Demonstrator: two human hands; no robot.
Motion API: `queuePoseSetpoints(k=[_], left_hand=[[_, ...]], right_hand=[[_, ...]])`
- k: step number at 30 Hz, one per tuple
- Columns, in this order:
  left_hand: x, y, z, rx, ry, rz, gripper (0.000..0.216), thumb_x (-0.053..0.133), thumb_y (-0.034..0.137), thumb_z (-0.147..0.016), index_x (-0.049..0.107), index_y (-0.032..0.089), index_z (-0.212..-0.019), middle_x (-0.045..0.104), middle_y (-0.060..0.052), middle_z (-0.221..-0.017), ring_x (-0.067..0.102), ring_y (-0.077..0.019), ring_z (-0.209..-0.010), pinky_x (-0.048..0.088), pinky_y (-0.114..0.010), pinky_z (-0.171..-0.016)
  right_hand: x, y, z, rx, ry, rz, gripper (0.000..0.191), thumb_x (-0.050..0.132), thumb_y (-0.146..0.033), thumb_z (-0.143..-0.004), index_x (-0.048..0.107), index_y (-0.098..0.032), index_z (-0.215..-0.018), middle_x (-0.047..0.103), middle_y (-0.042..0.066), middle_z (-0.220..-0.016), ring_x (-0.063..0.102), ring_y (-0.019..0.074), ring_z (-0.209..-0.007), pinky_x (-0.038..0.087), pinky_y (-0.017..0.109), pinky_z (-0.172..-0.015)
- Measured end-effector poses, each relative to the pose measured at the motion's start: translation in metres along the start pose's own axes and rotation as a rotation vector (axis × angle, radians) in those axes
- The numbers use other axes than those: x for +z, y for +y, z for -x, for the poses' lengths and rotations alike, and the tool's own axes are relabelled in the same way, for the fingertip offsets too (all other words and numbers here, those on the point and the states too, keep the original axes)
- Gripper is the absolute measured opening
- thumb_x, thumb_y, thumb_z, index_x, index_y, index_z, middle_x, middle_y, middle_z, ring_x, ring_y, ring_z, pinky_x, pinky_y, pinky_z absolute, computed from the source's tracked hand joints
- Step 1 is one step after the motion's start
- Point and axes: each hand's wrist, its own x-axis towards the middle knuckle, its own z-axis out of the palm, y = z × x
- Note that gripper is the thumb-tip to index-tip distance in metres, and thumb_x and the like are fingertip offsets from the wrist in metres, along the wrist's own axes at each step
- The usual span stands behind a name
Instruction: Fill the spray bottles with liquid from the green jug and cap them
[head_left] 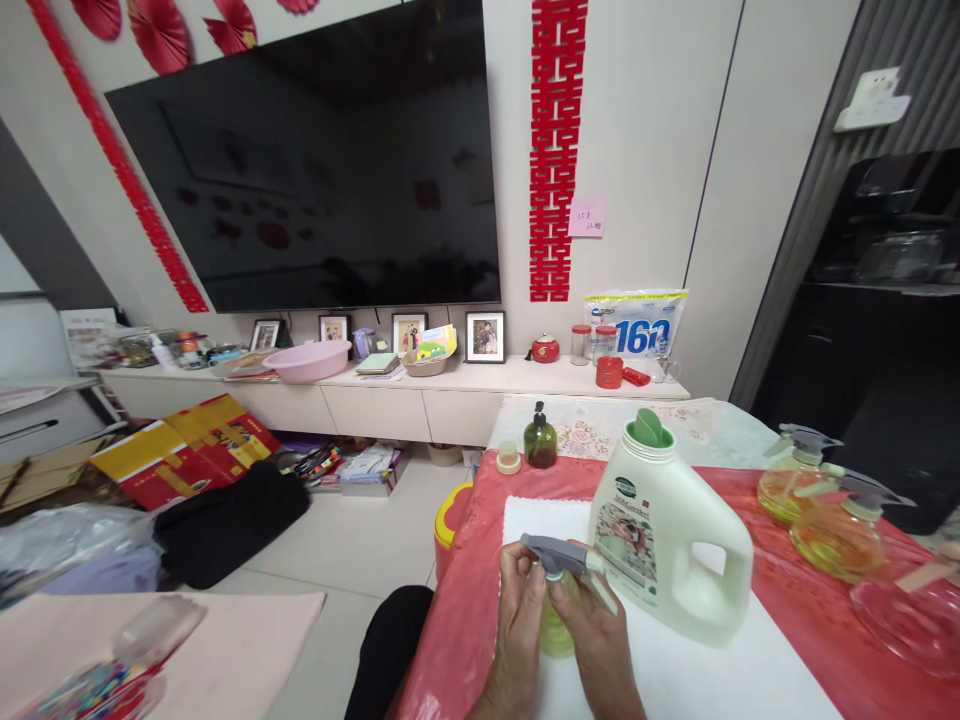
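Observation:
Both of my hands are around a spray bottle [556, 637] with yellow-green contents and a grey trigger head. My left hand [519, 610] is closed at the left of the neck, thumb and fingers against the nozzle collar. From the right, my right hand [600, 632] grips the neck just under the trigger; its far fingers are partly hidden. The bottle stands upright on, or just above, a white mat [667, 665]; its base is hidden. Right behind it is a large pale green detergent jug [675, 540], uncapped, with a green spout.
A dark green pump bottle [540, 440] and the jug's pale cap [508, 458] stand at the table's back left. Two spray bottles with yellow liquid [838, 540] and a clear pink dish [911, 620] sit at right. A red cloth [461, 620] covers the table.

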Motion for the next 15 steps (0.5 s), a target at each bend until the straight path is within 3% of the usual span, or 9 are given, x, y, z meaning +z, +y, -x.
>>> queuePoseSetpoints(k=[3, 11, 15], left_hand=[[0.003, 0.005, 0.001, -0.023, -0.056, -0.023, 0.039, 0.065, 0.059, -0.088, 0.059, 0.024, -0.102, 0.066, -0.003, -0.100, 0.063, -0.0208, -0.098, 0.049, -0.031, -0.088], [0.009, 0.009, -0.002, -0.018, -0.012, -0.043, 0.046, 0.068, 0.066, -0.082, 0.060, 0.024, -0.099, 0.063, -0.002, -0.095, 0.059, -0.0183, -0.089, 0.049, -0.030, -0.085], [0.010, 0.007, -0.003, -0.006, -0.002, -0.088, 0.051, 0.063, 0.072, -0.082, 0.060, 0.024, -0.098, 0.064, -0.004, -0.097, 0.060, -0.0201, -0.092, 0.050, -0.031, -0.085]], right_hand=[[-0.001, -0.005, 0.000, -0.053, 0.003, 0.072, 0.034, 0.071, -0.046, -0.086, 0.069, -0.022, -0.110, 0.066, 0.007, -0.113, 0.062, 0.0229, -0.110, 0.053, 0.030, -0.094], [-0.009, -0.007, 0.004, 0.002, -0.055, 0.194, 0.043, 0.060, -0.051, -0.093, 0.063, -0.029, -0.130, 0.063, 0.004, -0.120, 0.061, 0.0214, -0.114, 0.048, 0.029, -0.105], [-0.013, 0.004, -0.001, -0.052, -0.092, 0.111, 0.039, 0.063, -0.050, -0.090, 0.071, -0.027, -0.121, 0.062, 0.008, -0.122, 0.061, 0.0236, -0.116, 0.052, 0.030, -0.100]])
